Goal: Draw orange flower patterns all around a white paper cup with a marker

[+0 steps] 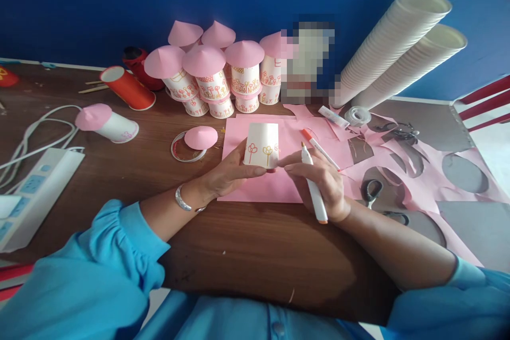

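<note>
A white paper cup [263,144] stands upside down on a pink paper sheet [258,183], with small red and yellow flowers drawn on its side. My left hand [229,172] grips the cup from the left, thumb along its lower rim. My right hand [322,183] touches the cup's lower right edge with its fingertips and is closed round a white marker [313,188] with an orange tip and end. A second marker [319,147] with an orange cap lies on the pink paper just behind my right hand.
Several decorated cups with pink cone lids [215,71] stand stacked at the back. Two long stacks of plain cups [398,48] lean on the blue wall. A pink cone [200,137] sits on a tape ring; scissors [372,191], pink scraps [418,164], a power strip [35,191] and red cups [127,87] lie around.
</note>
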Available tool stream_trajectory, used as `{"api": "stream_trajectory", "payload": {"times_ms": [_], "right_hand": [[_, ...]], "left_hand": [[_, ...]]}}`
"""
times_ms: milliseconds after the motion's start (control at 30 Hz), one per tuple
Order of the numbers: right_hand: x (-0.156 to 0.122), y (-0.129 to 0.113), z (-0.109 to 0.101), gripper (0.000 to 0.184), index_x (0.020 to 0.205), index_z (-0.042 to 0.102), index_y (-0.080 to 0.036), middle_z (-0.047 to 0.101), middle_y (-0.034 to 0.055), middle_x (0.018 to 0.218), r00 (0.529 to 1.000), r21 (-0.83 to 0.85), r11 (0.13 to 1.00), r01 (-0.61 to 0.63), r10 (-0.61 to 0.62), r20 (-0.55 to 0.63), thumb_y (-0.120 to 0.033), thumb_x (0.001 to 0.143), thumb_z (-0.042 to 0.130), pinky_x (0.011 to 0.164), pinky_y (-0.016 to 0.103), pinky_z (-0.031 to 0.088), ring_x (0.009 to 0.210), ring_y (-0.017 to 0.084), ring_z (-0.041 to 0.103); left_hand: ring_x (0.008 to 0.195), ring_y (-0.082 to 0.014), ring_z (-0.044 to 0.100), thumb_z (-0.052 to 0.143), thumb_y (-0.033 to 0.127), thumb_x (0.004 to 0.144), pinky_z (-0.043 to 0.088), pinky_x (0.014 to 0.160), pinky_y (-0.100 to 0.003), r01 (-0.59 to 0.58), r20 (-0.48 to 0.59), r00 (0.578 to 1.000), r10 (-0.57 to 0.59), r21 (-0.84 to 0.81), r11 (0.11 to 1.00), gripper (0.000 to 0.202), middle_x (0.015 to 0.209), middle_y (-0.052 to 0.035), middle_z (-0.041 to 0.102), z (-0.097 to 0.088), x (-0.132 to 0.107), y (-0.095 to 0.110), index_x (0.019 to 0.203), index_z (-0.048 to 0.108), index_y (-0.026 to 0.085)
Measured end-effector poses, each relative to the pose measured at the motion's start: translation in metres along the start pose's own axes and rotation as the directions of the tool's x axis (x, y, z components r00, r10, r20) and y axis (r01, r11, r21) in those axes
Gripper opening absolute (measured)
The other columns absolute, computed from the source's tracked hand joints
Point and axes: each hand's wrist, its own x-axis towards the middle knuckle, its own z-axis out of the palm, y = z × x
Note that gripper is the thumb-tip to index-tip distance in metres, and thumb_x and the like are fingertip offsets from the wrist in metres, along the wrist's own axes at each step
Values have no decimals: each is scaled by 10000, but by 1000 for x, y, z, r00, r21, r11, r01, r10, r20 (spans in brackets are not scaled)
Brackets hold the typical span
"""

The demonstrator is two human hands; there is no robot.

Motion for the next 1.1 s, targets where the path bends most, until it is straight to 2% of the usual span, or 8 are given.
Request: {"api": "stream_trajectory", "payload": {"times_ms": [133, 333, 533, 767, 867, 967, 1033, 1100], "right_hand": [[5, 2, -1, 421, 1265, 588, -276, 785, 89, 1128, 999, -103, 994, 39, -39, 8, -118, 909, 748, 836, 469, 641, 972, 249, 759], [5, 2, 1, 409, 1240, 596, -266, 764, 54, 994, 998, -153, 986, 68, -67, 7, -103, 897, 748, 789, 440, 623, 857, 232, 730], [3, 0, 0, 416, 1257, 616, -238, 738, 75, 981, 998, -150, 986, 65, -65, 6, -68, 897, 735, 742, 421, 588, 840, 236, 680], [4, 2, 1, 424, 1310, 648, -298, 727, 43, 924, 999, -104, 993, 52, -52, 0, -193, 918, 770, 697, 398, 565, 786, 230, 655], [4, 2, -2, 427, 1404, 606, -278, 710, 57, 911, 995, -87, 991, 104, -104, 7, -312, 987, 693, 669, 403, 565, 776, 237, 647], [4, -3, -6, 445, 1414, 632, -221, 643, 70, 888, 993, -58, 992, 114, -112, 32, -474, 1068, 513, 624, 365, 563, 744, 211, 621], [4, -8, -7, 439, 1379, 663, -212, 617, 68, 897, 995, -19, 998, 68, -66, 71, -467, 1091, 453, 622, 338, 575, 750, 192, 633], [5, -13, -6, 365, 1378, 642, -214, 651, 72, 927, 995, 46, 999, 18, -22, 96, -366, 1085, 485, 626, 338, 591, 765, 192, 666]], "left_hand": [[1070, -238, 699, 878, 275, 785, 507, 1021, -436, -1, 4, 1000, 1, -4, 1000, 507, 1114, -56, 743, 0, 0, 0, 1242, 664, 235], [1129, -244, 688, 854, 248, 815, 493, 1024, -423, -34, 0, 999, 34, 12, 999, 511, 1186, -61, 736, -3, 0, -3, 1279, 637, 254], [1182, -272, 677, 853, 286, 819, 490, 1042, -448, 7, 22, 1000, -7, 16, 1000, 565, 1273, -103, 726, -3, 0, -3, 1327, 609, 243], [1168, -263, 652, 891, 301, 775, 488, 1035, -438, 8, -15, 1000, -7, 58, 998, 577, 1220, -77, 707, 2, 0, 1, 1281, 619, 253], [1191, -271, 638, 907, 302, 753, 479, 1041, -435, 10, -69, 998, -4, 91, 996, 617, 1236, -75, 698, 3, 0, 1, 1292, 609, 264], [1208, -293, 629, 926, 333, 726, 476, 1039, -442, 6, -92, 996, 5, 124, 992, 688, 1221, -81, 699, 2, 0, 1, 1320, 586, 260], [1200, -302, 630, 933, 357, 712, 479, 1034, -452, 2, -91, 996, 11, 139, 990, 728, 1205, -78, 698, 1, 1, 1, 1335, 569, 262], [1201, -306, 625, 939, 365, 698, 477, 1032, -457, 9, -99, 995, 7, 161, 987, 757, 1213, -73, 690, 2, 1, 1, 1344, 558, 269]]}}
